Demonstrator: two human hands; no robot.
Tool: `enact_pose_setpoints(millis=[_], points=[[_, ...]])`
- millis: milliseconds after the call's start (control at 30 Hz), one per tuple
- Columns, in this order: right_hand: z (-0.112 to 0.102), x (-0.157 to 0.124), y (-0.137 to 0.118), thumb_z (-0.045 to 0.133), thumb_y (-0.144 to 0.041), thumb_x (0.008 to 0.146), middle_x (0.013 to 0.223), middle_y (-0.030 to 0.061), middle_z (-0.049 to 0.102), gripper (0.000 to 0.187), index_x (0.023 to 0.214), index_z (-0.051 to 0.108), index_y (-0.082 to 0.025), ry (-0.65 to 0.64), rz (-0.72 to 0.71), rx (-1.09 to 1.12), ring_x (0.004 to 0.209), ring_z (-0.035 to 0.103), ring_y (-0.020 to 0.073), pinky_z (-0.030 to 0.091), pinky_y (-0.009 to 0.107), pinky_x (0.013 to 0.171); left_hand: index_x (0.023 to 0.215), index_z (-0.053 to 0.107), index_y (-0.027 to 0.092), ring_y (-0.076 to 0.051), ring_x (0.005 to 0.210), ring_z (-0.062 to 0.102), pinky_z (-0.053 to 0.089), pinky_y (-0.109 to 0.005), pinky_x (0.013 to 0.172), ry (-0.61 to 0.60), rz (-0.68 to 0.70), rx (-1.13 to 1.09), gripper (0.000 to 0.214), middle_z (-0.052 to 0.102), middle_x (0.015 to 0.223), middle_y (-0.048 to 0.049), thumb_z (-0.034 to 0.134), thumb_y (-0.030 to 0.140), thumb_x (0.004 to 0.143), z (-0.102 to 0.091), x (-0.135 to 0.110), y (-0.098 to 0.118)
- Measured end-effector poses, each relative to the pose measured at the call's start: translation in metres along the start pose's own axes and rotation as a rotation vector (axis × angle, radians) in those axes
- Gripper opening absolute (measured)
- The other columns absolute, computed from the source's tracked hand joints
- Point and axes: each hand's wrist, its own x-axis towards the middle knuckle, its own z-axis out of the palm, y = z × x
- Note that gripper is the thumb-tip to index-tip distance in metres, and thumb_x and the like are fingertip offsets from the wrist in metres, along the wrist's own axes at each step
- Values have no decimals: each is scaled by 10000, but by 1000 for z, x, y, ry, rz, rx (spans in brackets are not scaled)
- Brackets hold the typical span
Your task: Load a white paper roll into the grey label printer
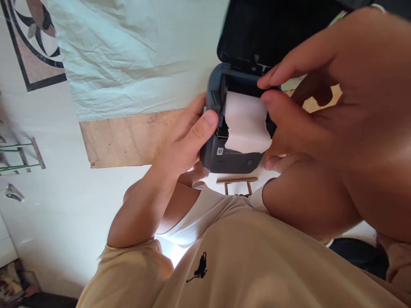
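Note:
A dark portable thermal printer (233, 164) is held above my lap, its black lid (272, 34) swung up. Inside its bay lies a white paper roll (245, 109), with a loose, uneven end hanging over the printer's front. My left hand (189, 137) is closed round the printer's left side, thumb on the rim. At the bay's right edge, my right hand (308, 90) has its thumb and index fingertip close together in a pinch at the roll's upper right corner. The roll's right end is partly hidden by those fingers.
Beyond the printer is a board (128, 139) partly covered with pale wrinkled cloth (135, 55). A small wooden stool (237, 180) shows below the printer. On the light floor at left are a rack-like frame (22, 156) and a small pale object (14, 193).

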Motion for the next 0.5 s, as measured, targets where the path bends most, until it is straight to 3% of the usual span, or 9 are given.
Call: enact_pose_setpoints(millis=[100,167,267,367,433,500], points=[[2,-3,-1,299,-553,869,776,-23,527,359,1086,532,-387,16,-47,-316,734,417,4,372,215,627,1062,633,205,-142,779,640,489,-249,598,-1,44,-33,331,631,823,-14,520,461,886,5,-1,1],[2,-8,-2,281,-549,882,813,-34,536,366,1080,528,-365,21,-54,-416,730,406,3,319,222,564,1055,637,201,-156,835,670,512,-231,594,-2,56,-69,322,619,796,-14,506,447,894,7,-1,0],[3,-15,-3,316,-522,887,784,-38,529,335,1065,537,-344,44,-67,-450,679,352,6,272,220,519,1057,645,200,-167,873,685,529,-217,572,-13,45,-105,328,628,810,-22,520,448,884,10,-1,-1],[6,-16,-4,326,-521,894,708,-28,501,318,1086,520,-357,67,-143,-502,624,262,36,170,249,517,1000,679,189,-110,701,661,497,-184,525,32,62,-103,303,604,740,3,522,420,882,13,-2,2],[7,-14,-6,356,-516,891,685,-32,492,303,1095,504,-349,36,-207,-490,597,220,45,165,252,519,957,696,187,-89,671,651,471,-159,509,60,82,-69,289,585,704,17,515,400,884,16,-3,4],[4,-12,-9,415,-496,869,694,-37,493,304,1125,492,-351,5,-205,-365,590,254,27,196,248,531,950,696,189,-110,765,682,485,-155,537,68,81,-57,280,593,720,14,511,389,885,16,-3,4]])
